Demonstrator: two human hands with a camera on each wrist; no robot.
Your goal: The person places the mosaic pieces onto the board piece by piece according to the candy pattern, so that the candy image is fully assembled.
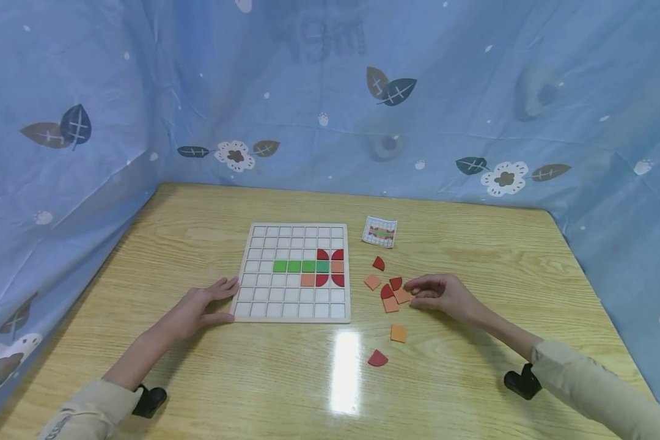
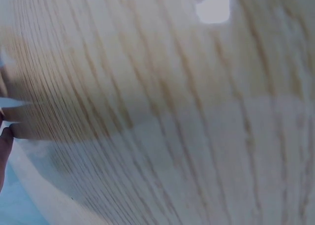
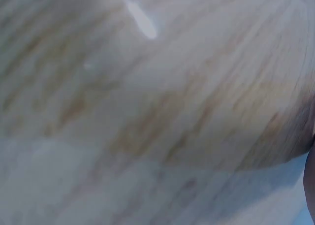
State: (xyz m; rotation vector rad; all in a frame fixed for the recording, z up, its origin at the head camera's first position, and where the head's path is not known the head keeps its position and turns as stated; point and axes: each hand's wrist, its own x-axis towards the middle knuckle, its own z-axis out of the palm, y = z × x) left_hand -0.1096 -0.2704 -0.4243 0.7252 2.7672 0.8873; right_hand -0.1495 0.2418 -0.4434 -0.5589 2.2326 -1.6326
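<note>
The gridded board (image 1: 277,310) lies flat on the tabletop (image 1: 473,244); the left hand (image 1: 200,308) rests at its left edge, fingers relaxed, not wrapped around it. Right of the board lie loose orange square tiles (image 1: 398,333) and red quarter-round tiles (image 1: 377,359). The right hand (image 1: 445,297) is just beside the clustered ones, fingers lightly bent, thumb apart, no piece visible between them. The tiles look thin, stiff and light, probably smooth enough to skid; a thumb-and-forefinger pinch on opposite edges should suit, though crowded pieces may drag neighbours. The board seems rigid, best steadied by its rim.
</note>
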